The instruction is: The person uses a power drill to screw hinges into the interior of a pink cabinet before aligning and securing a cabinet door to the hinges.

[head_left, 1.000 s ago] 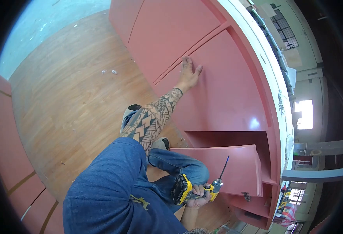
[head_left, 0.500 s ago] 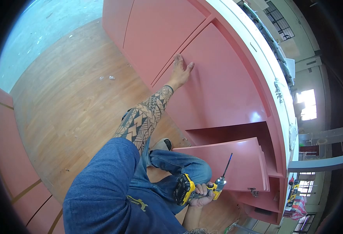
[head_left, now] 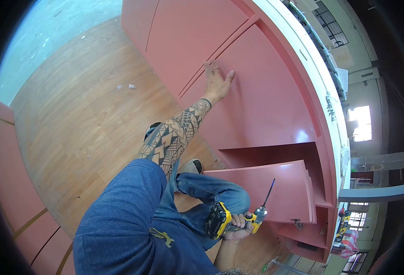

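My left hand rests with spread fingers on a closed pink cabinet door, close to the narrow gap beside the neighbouring door. Nothing is held in it. Low in the view, my right hand is wrapped round the grip of a yellow and black cordless drill. A long thin bit sticks out of its chuck and points up, and a small light glows at the nose. Just behind the drill, another pink door stands ajar, with a metal hinge at its lower corner.
A white-edged top runs along the curved pink cabinet. Wood-look flooring spreads to the left, with small scraps on it. More pink panels stand at the far left. Tools and a plaid bag are at the lower right.
My left hand has shifted slightly up and right across the door, its fingers spread wider. The drill in my right hand stays nearly in place.
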The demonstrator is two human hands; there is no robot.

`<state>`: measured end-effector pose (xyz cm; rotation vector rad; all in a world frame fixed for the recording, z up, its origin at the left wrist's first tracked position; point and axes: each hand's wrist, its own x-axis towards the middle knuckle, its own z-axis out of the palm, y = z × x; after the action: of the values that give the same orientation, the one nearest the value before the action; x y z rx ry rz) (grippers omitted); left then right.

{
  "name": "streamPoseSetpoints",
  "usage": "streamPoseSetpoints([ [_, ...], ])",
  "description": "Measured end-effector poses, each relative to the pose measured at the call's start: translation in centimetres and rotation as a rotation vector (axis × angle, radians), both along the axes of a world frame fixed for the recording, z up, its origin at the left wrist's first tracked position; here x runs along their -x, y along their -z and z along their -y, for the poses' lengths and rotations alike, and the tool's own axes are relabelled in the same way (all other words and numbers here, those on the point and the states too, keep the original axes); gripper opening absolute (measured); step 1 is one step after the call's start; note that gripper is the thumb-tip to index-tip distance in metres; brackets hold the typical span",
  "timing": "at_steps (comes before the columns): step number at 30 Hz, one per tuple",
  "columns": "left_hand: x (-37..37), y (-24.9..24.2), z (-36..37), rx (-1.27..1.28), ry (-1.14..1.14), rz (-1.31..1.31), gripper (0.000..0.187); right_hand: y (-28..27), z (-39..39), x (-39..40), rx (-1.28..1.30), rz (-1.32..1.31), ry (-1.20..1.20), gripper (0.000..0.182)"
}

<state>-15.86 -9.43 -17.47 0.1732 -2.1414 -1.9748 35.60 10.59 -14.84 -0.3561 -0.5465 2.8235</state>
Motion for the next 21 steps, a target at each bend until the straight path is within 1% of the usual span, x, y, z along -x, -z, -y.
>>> streamPoseSetpoints([
  [1, 0.1, 0.0, 0.0, -0.002, -0.004, 0.002, 0.108, 0.1, -0.1, 0.0, 0.001, -0.007, -0.005, 0.032],
  [3, 0.2, 0.0, 0.1, 0.035, 0.127, -0.023, 0.109, 0.1, -0.3, 0.0, 0.000, -0.011, -0.015, 0.032],
  [7, -0.4, -1.0, 0.9, 0.064, 0.146, 0.012, 0.109, -0.2, -0.1, 0.1, -0.004, -0.012, -0.041, 0.031],
  [10, -1.6, -1.9, 0.1, 0.029, 0.162, 0.096, 0.110, -0.3, 0.0, 0.3, 0.001, -0.029, -0.057, 0.031],
  [12, -2.8, -1.7, -1.2, 0.069, 0.244, 0.102, 0.113, -0.3, 0.0, 0.3, -0.001, -0.031, -0.062, 0.031],
  [14, -3.9, -1.6, -2.4, 0.108, 0.271, 0.100, 0.115, -0.3, 0.0, 0.3, 0.007, -0.029, -0.060, 0.031],
  [18, -5.9, -2.6, -2.6, 0.212, 0.369, 0.135, 0.117, -0.6, 0.2, 0.4, -0.043, -0.023, -0.063, 0.033],
  [21, -6.2, -2.9, -2.5, 0.258, 0.373, 0.133, 0.116, -0.7, 0.2, 0.4, -0.065, -0.012, -0.054, 0.033],
])
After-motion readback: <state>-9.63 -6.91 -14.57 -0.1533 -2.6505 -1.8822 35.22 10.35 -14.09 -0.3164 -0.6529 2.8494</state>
